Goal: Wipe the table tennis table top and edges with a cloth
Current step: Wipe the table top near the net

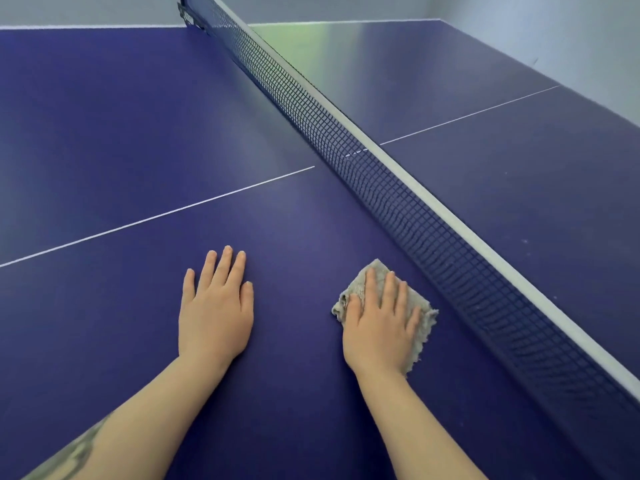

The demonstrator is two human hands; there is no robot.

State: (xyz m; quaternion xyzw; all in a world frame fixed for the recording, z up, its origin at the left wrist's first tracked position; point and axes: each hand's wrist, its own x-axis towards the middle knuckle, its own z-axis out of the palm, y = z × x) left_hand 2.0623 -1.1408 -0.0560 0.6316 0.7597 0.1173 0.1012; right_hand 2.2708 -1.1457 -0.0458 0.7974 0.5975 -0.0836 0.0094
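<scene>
Blue table tennis surface filling nearly the whole view, crossed by a thin white centre line running from about 8 o'clock toward 2 o'clock and broken by the net. Dark net with a pale top band stretched diagonally from 11 o'clock down to 4 o'clock, clamped at the far end by a post. Grey cloth, small and frayed at the edges, lying flat on the near half at roughly 5 o'clock from the middle of the view, just beside the foot of the net but apart from it. Roughly diamond-shaped, with the long axis from 11 o'clock to 5 o'clock, close to parallel with the net; one corner pointing to 11 o'clock, a bunched corner at 9 o'clock, another at 3 o'clock. Right hand laid palm-down on top of the cloth, fingers straight and slightly spread, pressing it to the surface, fingertips aimed at about 12 o'clock; nothing gripped. Left hand flat on the bare surface well to the 9 o'clock side of the cloth, released, fingers extended and close together, pointing to about 12 o'clock. Both forearms bare, entering from the lower edge; a dark marking on the left forearm near the bottom corner.
</scene>
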